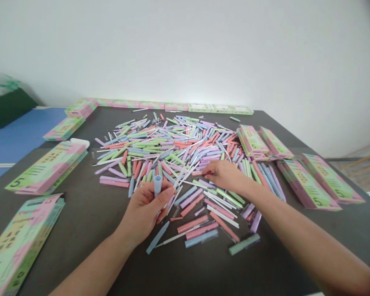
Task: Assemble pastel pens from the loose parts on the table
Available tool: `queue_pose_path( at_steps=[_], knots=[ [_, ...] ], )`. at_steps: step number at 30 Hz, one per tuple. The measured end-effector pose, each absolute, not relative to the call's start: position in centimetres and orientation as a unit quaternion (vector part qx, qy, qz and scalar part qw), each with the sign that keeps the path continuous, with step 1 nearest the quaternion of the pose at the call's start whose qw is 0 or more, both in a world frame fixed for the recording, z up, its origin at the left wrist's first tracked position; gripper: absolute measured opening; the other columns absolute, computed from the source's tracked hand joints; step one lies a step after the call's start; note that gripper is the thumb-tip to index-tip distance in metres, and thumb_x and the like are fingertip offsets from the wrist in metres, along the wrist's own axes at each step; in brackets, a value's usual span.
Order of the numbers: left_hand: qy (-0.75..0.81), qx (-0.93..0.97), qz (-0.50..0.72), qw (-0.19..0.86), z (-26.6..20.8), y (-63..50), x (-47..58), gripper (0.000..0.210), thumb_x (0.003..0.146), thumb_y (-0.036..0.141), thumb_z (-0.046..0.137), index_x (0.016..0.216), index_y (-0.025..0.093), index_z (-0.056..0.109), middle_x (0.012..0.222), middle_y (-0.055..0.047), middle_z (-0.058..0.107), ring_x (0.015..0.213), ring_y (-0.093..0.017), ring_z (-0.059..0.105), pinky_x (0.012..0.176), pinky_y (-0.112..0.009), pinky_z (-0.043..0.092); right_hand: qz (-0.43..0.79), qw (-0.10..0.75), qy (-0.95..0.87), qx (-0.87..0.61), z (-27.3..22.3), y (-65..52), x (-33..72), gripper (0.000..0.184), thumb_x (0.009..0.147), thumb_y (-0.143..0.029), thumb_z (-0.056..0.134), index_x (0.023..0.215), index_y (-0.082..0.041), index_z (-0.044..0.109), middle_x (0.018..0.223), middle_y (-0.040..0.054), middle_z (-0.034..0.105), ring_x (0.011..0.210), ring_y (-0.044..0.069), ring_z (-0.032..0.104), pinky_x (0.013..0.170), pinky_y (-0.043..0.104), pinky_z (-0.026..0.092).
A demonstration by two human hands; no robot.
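My left hand (148,201) is closed around a light blue pen barrel (157,183), held upright with its hollow end facing up. My right hand (223,174) reaches into the near side of the pile of pen parts (160,144), its fingers bent together beside a short coral piece (197,173). Whatever lies between those fingertips is hidden. Below the hands are white refills (223,216), a coral barrel (193,224), a blue tapered barrel (158,237) and a grey-green one (244,244), lying loose on the dark table.
Printed pink and green boxes (46,168) line the left edge, with a larger-looking one (21,246) nearer me. More boxes (310,183) lie at the right, and a row (175,107) runs along the back by the white wall. A blue surface (24,131) adjoins on the left.
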State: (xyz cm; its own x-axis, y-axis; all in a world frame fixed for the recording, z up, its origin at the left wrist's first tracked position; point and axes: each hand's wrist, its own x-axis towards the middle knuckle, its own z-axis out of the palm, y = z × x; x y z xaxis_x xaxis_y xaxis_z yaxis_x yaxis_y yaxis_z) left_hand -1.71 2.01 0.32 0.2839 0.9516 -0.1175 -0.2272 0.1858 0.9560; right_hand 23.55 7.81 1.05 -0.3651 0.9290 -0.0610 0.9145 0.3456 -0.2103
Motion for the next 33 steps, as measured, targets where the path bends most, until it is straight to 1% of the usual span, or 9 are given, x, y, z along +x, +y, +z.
queue_pose_path(
  at_steps=[5,13,16,21,24,26,27,30,33],
  knots=[
    [0.402,0.449,0.445,0.662,0.3,2.0,-1.7,0.026,0.076,0.040,0.075,0.074,0.016,0.065,0.052,0.005,0.046,0.040,-0.004,0.037,0.036,-0.015,0.025,0.104,0.022,-0.831,-0.546,1.2,7.6,22.7,0.021,0.086,-0.022,0.056,0.096,-0.021,0.075,0.100,0.0062,0.073,0.095,0.023,0.065,0.075,0.028,0.043],
    [0.411,0.444,0.424,0.674,0.3,1.8,-1.7,0.028,0.075,0.042,0.075,0.078,0.016,0.065,0.050,0.006,0.045,0.038,-0.004,0.036,0.037,-0.016,0.024,0.119,0.018,-0.842,-0.526,0.4,8.3,21.9,0.022,0.088,-0.021,0.054,0.098,-0.017,0.073,0.102,0.0090,0.073,0.096,0.022,0.065,0.083,0.028,0.043],
    [0.412,0.447,0.414,0.678,0.4,1.7,-1.6,0.033,0.072,0.045,0.077,0.077,0.015,0.066,0.049,0.007,0.044,0.037,-0.004,0.036,0.037,-0.016,0.023,0.120,0.025,-0.841,-0.528,0.3,8.4,21.6,0.021,0.085,-0.018,0.054,0.092,-0.016,0.074,0.096,0.0106,0.073,0.090,0.022,0.065,0.078,0.028,0.043],
    [0.402,0.462,0.389,0.689,0.4,1.5,-1.7,0.035,0.071,0.047,0.077,0.077,0.015,0.066,0.050,0.007,0.044,0.038,-0.003,0.036,0.038,-0.015,0.024,0.124,0.066,-0.819,-0.557,0.9,8.3,21.5,0.014,0.075,-0.014,0.058,0.076,-0.013,0.072,0.074,0.0101,0.071,0.070,0.020,0.063,0.063,0.027,0.040],
    [0.391,0.473,0.381,0.691,0.2,1.5,-1.9,0.034,0.073,0.046,0.077,0.079,0.015,0.065,0.047,0.007,0.044,0.038,-0.003,0.035,0.038,-0.015,0.023,0.127,0.119,-0.795,-0.581,2.0,7.5,21.6,0.019,0.080,-0.016,0.055,0.088,-0.013,0.072,0.077,0.0066,0.070,0.070,0.017,0.062,0.062,0.025,0.040],
    [0.386,0.478,0.379,0.691,0.2,1.5,-1.9,0.034,0.073,0.047,0.076,0.079,0.015,0.065,0.047,0.007,0.044,0.037,-0.003,0.034,0.037,-0.015,0.023,0.173,0.189,-0.762,-0.595,3.0,6.4,21.5,0.028,0.087,-0.021,0.049,0.107,-0.015,0.068,0.080,0.0034,0.068,0.064,0.012,0.059,0.057,0.022,0.040],
    [0.384,0.480,0.379,0.691,0.2,1.4,-1.9,0.034,0.073,0.047,0.076,0.079,0.015,0.065,0.047,0.007,0.045,0.037,-0.003,0.034,0.037,-0.015,0.023,0.248,0.259,-0.720,-0.594,3.5,5.8,21.4,0.031,0.089,-0.024,0.049,0.112,-0.016,0.067,0.080,0.0020,0.066,0.056,0.010,0.055,0.052,0.021,0.037],
    [0.382,0.483,0.379,0.690,0.3,1.3,-1.8,0.036,0.072,0.049,0.076,0.078,0.015,0.065,0.048,0.006,0.044,0.038,-0.004,0.035,0.036,-0.015,0.022,0.463,0.429,-0.569,-0.526,4.9,3.7,20.6,0.027,0.088,-0.034,0.055,0.107,-0.018,0.067,0.076,-0.0021,0.060,0.039,0.003,0.033,0.038,0.020,0.022],
    [0.373,0.497,0.382,0.685,0.4,1.3,-1.7,0.036,0.072,0.049,0.075,0.076,0.014,0.065,0.049,0.006,0.045,0.037,-0.003,0.034,0.036,-0.016,0.022,0.526,0.524,-0.501,-0.444,5.7,2.1,19.8,0.019,0.086,-0.033,0.063,0.098,-0.020,0.067,0.076,-0.0020,0.063,0.038,0.002,0.026,0.036,0.019,0.017]
  ],
)
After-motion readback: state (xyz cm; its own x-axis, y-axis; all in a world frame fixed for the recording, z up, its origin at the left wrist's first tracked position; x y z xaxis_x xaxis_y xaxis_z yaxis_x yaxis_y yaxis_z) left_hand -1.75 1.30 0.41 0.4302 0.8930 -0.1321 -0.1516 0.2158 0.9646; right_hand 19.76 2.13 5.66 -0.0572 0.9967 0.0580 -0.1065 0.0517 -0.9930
